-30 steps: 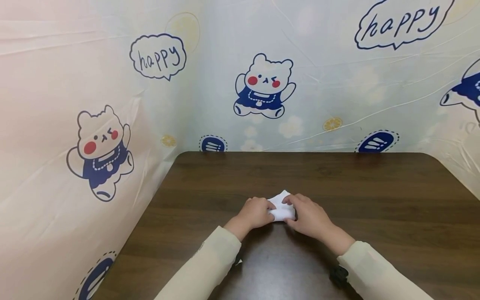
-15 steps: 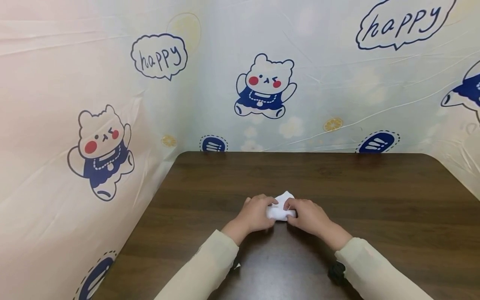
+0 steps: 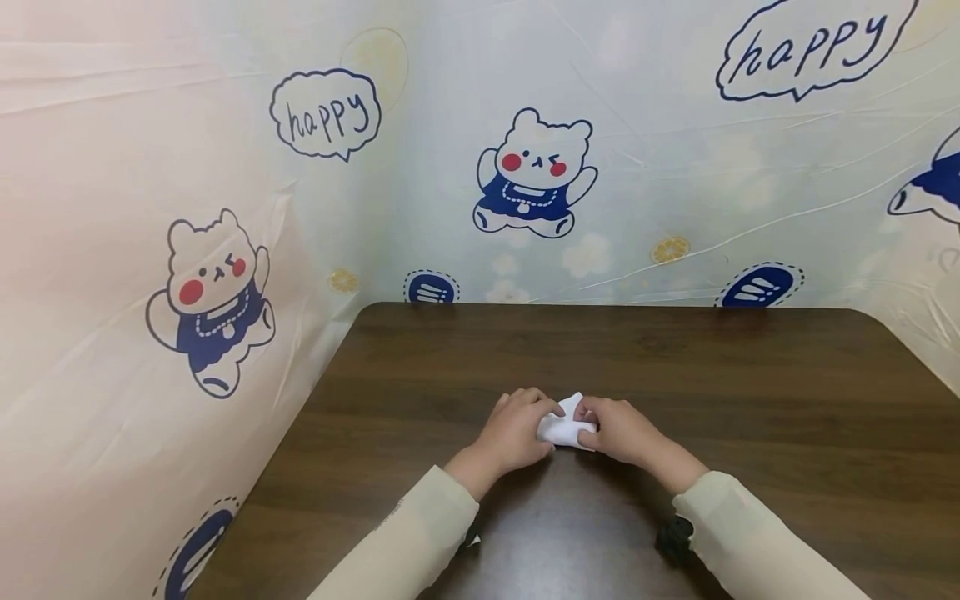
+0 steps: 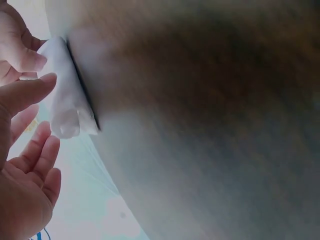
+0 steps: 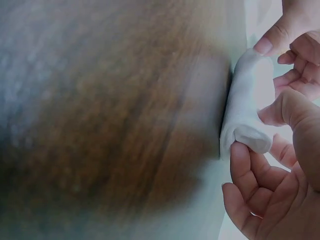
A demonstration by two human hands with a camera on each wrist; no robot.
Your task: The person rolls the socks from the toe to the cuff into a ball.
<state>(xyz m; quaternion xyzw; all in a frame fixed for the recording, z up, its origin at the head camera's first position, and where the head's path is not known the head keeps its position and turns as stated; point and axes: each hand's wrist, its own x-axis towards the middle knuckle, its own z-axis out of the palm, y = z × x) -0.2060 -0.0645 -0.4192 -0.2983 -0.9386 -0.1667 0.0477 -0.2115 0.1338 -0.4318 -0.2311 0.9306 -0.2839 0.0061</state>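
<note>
A small white cloth (image 3: 562,432), partly rolled, lies on the brown table between my two hands. Its near part forms a thick roll, while a loose flap points toward the far side. My left hand (image 3: 513,429) holds the roll's left end, thumb on the near side and fingers over the top. At the other end my right hand (image 3: 626,433) grips it between thumb and curled fingers. The right wrist view shows the roll (image 5: 242,100) with a spiral end, fingertips tucked against it. In the left wrist view, the left thumb lies along the cloth (image 4: 67,92).
The dark wood-grain table (image 3: 675,350) reaches back to a fabric curtain (image 3: 420,167) printed with bears and "happy" bubbles. A black device (image 3: 675,540) sits under the right sleeve's cuff.
The far flap has become shorter and the roll lies slightly nearer. Both hands stay at its ends, with the right fingers drawn in more. The head view has shifted slightly.
</note>
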